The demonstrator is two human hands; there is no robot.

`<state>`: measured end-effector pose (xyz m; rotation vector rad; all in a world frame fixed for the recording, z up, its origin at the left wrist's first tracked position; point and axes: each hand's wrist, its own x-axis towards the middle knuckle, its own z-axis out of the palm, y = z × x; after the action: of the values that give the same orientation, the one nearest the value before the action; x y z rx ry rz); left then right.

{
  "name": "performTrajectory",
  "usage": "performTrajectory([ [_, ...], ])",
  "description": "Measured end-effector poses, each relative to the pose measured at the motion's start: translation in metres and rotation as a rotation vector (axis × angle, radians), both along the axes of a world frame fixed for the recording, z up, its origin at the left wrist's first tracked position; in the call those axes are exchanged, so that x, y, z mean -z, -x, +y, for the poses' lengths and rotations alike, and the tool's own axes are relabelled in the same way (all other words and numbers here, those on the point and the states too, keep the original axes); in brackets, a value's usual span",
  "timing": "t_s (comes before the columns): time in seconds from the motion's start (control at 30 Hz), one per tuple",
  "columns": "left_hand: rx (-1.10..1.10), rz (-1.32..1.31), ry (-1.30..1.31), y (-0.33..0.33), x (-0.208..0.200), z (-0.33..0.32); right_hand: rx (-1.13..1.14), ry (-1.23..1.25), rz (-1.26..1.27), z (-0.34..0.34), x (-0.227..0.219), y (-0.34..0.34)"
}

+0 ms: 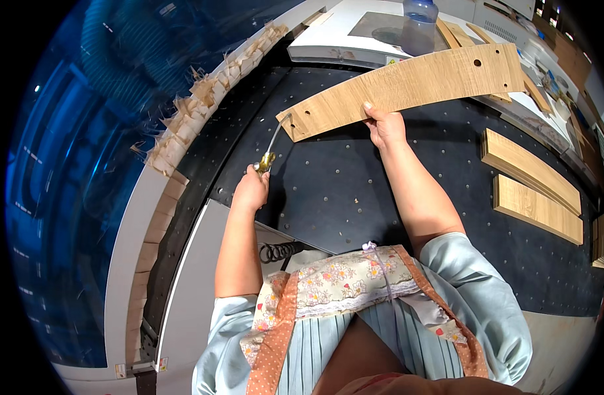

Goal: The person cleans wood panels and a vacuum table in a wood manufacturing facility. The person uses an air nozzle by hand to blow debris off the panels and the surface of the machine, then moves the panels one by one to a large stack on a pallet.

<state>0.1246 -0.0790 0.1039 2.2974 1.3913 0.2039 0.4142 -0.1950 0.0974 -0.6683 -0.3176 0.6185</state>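
My right hand (386, 129) grips the lower edge of a long wood-grain board (407, 82), thumb on its face and fingers behind. The board is raised over the black table and slopes up to the right, with drilled holes near both ends. My left hand (251, 191) is closed round an air blow gun (267, 162) with a brassy body. Its thin metal nozzle points up at the board's left end, close to the holes there; whether it touches cannot be made out. Part of my left fingers is hidden behind the hand.
The black table (328, 197) is dotted with small studs. Wood-grain boards (539, 210) lie at the right, more on the white machine top (354, 23) behind. At left, a fringed strip (210, 99) edges a blue translucent cover (71, 197). A black coiled hose (279, 251) hangs near my waist.
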Motion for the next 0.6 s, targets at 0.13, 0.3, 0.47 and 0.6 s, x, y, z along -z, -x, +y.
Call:
performTrajectory([
  [0.13, 0.062, 0.001, -0.186, 0.01, 0.02, 0.013, -0.007, 0.009, -0.003, 0.004, 0.0, 0.001],
  [0.3, 0.004, 0.034, -0.157, -0.001, 0.004, -0.003, 0.001, 0.027, 0.01, 0.0, 0.0, -0.003],
  [0.47, -0.033, -0.019, 0.039, -0.004, -0.007, -0.009, -0.001, 0.025, 0.011, 0.001, 0.005, -0.004],
  [0.6, 0.004, 0.028, -0.06, 0.0, 0.003, 0.0, 0.003, -0.01, 0.018, 0.0, 0.001, 0.0],
])
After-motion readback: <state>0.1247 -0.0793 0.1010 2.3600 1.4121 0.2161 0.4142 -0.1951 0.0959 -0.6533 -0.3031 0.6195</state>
